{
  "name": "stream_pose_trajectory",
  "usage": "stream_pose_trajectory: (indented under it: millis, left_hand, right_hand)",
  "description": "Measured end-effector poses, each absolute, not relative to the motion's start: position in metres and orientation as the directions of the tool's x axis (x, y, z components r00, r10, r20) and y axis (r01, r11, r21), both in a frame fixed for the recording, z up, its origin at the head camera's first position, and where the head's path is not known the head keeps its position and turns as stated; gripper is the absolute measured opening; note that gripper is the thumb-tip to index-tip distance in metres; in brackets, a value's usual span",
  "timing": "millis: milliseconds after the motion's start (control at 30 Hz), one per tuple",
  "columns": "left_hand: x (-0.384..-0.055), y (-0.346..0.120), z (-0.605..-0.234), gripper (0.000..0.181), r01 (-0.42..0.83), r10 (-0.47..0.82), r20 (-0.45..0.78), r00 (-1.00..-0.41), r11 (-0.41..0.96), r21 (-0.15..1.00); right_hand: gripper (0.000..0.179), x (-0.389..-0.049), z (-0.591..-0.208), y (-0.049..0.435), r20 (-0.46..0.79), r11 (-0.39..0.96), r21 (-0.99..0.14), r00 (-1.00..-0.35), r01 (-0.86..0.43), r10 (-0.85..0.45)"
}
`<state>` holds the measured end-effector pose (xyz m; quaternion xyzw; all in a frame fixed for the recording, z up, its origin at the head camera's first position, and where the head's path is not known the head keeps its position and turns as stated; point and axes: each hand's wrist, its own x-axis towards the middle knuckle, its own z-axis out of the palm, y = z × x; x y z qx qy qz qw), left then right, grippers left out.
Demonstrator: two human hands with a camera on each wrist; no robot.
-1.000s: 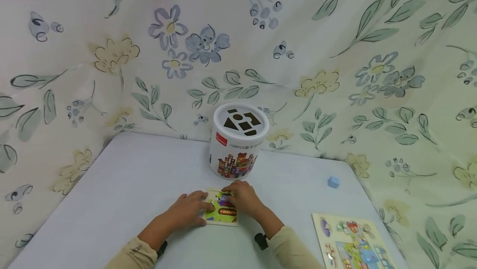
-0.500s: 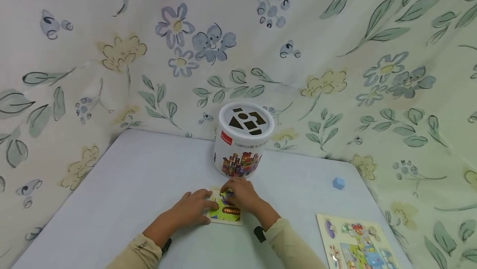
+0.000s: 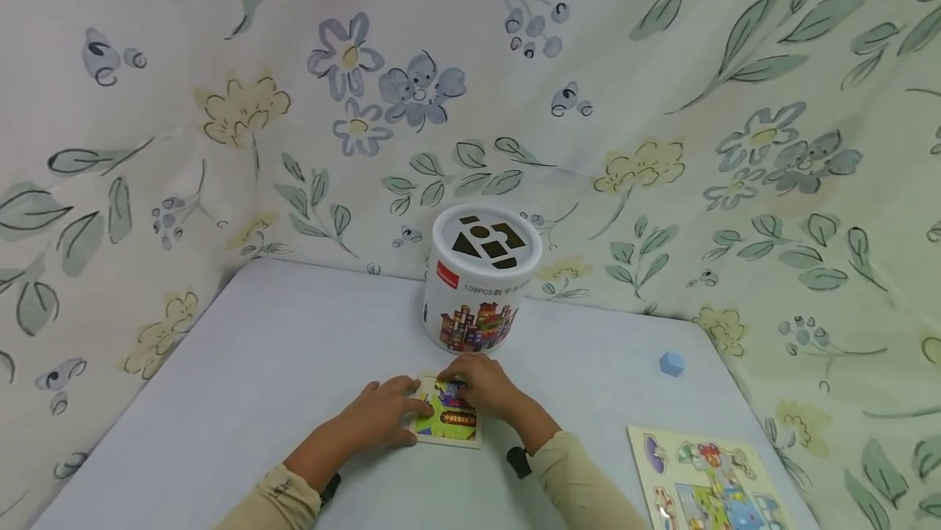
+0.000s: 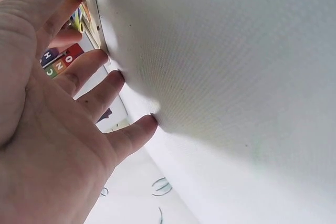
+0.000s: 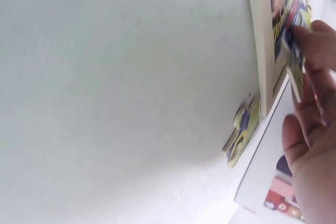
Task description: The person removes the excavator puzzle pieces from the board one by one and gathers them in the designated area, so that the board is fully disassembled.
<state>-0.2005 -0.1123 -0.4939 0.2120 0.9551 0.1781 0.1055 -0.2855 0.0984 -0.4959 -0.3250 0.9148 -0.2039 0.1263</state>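
A small jigsaw puzzle board [image 3: 445, 434] with a pale wooden frame lies on the table, its picture showing a vehicle with an orange track on yellow-green. My left hand [image 3: 378, 416] steadies the board's left side, fingers spread and fairly straight, the tips at the frame and table. At the upper right corner my right hand [image 3: 485, 387] pinches a puzzle piece [image 5: 295, 80] between thumb and fingers. In the right wrist view that piece stands tilted at the frame's edge. Another loose puzzle piece [image 5: 244, 132] lies on the table just past the board, hidden by the right hand in the head view.
Behind the board stands a white bucket [image 3: 474, 301] with shape cut-outs in its lid. A light blue cube [image 3: 671, 363] lies at the right, and a larger picture puzzle board [image 3: 706, 481] nearer on that side. Floral cloth [image 3: 470, 105] hangs behind the table [image 3: 294, 334].
The head view has shifted slightly, moving everything a little to the right. My right fingers have shifted slightly at the board's upper right corner; the left hand stays on its left side.
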Motion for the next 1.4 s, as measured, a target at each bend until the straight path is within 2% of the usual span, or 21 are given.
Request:
stream_pose_trajectory:
  millis: [200, 500, 800, 1000, 1100, 1333, 1400]
  left_hand:
    - [-0.198, -0.110, -0.497, 0.041, 0.376, 0.455, -0.124, -0.882, 0.836, 0.399]
    - [-0.202, -0.109, -0.492, 0.041, 0.367, 0.447, -0.132, -0.885, 0.843, 0.393]
    - [-0.203, -0.101, -0.486, 0.056, 0.370, 0.449, -0.192, -0.872, 0.865, 0.339]
    - [-0.206, -0.098, -0.484, 0.054, 0.361, 0.437, -0.237, -0.868, 0.882, 0.304]
    - [-0.207, -0.098, -0.485, 0.052, 0.369, 0.441, -0.242, -0.864, 0.883, 0.290]
    - [-0.204, -0.100, -0.480, 0.049, 0.368, 0.435, -0.249, -0.865, 0.888, 0.274]
    - [-0.203, -0.102, -0.479, 0.049, 0.360, 0.428, -0.253, -0.868, 0.892, 0.274]
  right_hand:
    - [0.038, -0.288, -0.503, 0.107, -0.151, 0.687, -0.549, -0.752, -0.476, -0.642]
    - [0.042, -0.290, -0.498, 0.108, -0.061, 0.667, -0.467, -0.731, -0.580, -0.679]
    - [0.040, -0.283, -0.497, 0.105, -0.056, 0.693, -0.393, -0.737, -0.604, -0.673]
    - [0.039, -0.281, -0.496, 0.104, -0.029, 0.684, -0.378, -0.731, -0.624, -0.682]
    - [0.038, -0.281, -0.495, 0.104, -0.017, 0.674, -0.414, -0.735, -0.611, -0.677]
    - [0.025, -0.282, -0.491, 0.109, 0.003, 0.586, -0.691, -0.812, -0.423, -0.583]
    - [0.024, -0.286, -0.489, 0.116, 0.003, 0.565, -0.733, -0.832, -0.379, -0.555]
